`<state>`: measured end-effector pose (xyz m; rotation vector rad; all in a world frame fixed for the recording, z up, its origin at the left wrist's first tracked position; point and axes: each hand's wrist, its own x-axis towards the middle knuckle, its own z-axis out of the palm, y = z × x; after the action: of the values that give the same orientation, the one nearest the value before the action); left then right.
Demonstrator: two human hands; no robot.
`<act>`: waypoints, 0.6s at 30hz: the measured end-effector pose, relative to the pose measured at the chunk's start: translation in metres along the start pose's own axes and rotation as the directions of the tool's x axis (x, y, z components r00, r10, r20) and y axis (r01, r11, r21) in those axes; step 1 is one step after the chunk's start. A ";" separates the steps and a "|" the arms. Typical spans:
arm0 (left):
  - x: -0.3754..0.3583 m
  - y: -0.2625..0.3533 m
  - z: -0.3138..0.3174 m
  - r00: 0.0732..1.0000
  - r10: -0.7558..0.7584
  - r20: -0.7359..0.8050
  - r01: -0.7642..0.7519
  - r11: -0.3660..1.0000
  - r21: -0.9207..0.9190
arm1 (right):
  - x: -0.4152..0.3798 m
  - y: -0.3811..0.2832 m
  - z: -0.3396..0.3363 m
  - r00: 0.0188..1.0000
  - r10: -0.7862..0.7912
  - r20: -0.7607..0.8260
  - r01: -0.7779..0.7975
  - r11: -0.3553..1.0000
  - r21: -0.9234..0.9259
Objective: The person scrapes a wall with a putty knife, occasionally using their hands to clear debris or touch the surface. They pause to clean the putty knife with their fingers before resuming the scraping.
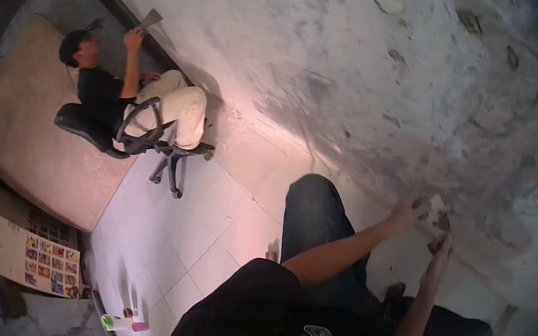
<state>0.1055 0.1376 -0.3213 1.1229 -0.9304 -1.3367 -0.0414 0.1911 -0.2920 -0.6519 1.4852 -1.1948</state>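
Note:
In front of the stained wall (414,113), my left hand (410,212) reaches in from the left with its fingers closed on a small whitish piece with dark patches (437,209). Below it, my right hand (439,245) is closed at the lower side of the same piece. Its exact kind is too small and blurred to make out. Both hands are close together above my bent legs (320,220) in dark trousers.
At upper left a person (105,83) sits on a black wheeled chair (150,134), one hand raising a flat-bladed scraper (151,18). A large tan panel (49,116), a printed board (4,244) and bottles (116,322) stand beyond the tiled floor (189,246).

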 end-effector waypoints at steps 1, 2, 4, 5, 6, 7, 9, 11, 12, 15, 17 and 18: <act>-0.005 0.012 0.000 0.999 -0.041 0.010 0.040 0.996 0.081 | 0.000 0.002 -0.002 0.999 -0.034 0.027 0.035 0.999 -0.015; -0.010 0.025 0.002 0.996 -0.084 0.017 0.081 0.984 0.159 | 0.001 0.003 -0.003 0.996 -0.070 0.049 0.071 0.997 -0.030; 0.000 -0.003 0.002 0.999 -0.016 0.043 0.012 0.995 0.098 | 0.007 0.004 -0.007 0.994 -0.071 0.088 0.068 0.997 0.036; 0.005 -0.012 0.002 0.997 0.026 0.075 -0.029 0.999 0.030 | 0.010 0.005 -0.010 0.993 -0.053 0.109 0.043 0.995 0.089; 0.003 -0.009 0.002 0.997 0.034 0.074 -0.037 0.999 0.031 | 0.014 0.007 -0.013 0.992 -0.059 0.114 0.049 0.995 0.092; 0.001 -0.006 0.004 0.995 0.053 0.079 -0.054 0.998 0.022 | 0.016 0.009 -0.016 0.982 -0.054 0.179 0.024 0.986 0.168; 0.001 -0.006 0.004 0.993 0.078 0.085 -0.079 0.997 0.012 | 0.018 0.009 -0.019 0.967 -0.061 0.246 0.000 0.971 0.240; 0.006 -0.015 0.002 0.993 0.039 0.114 -0.031 0.997 -0.071 | 0.018 0.008 -0.022 0.945 0.056 0.322 -0.191 0.893 0.407; 0.006 -0.014 0.002 0.992 0.041 0.116 -0.033 0.997 -0.073 | 0.019 0.008 -0.023 0.946 0.053 0.321 -0.188 0.894 0.407; 0.005 -0.011 0.002 0.986 0.106 0.132 -0.092 0.990 -0.111 | 0.019 0.008 -0.025 0.877 0.009 0.480 -0.287 0.812 0.508; 0.001 -0.005 0.002 0.987 0.097 0.130 -0.086 0.992 -0.087 | 0.009 -0.001 -0.020 0.934 -0.004 0.357 -0.164 0.884 0.438; 0.001 -0.004 0.001 0.987 0.098 0.128 -0.087 0.992 -0.089 | 0.007 -0.004 -0.019 0.934 -0.004 0.358 -0.164 0.885 0.436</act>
<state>0.1031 0.1373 -0.3253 0.9258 -1.0022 -1.3739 -0.0619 0.1900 -0.2919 -0.4393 0.8740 -1.2334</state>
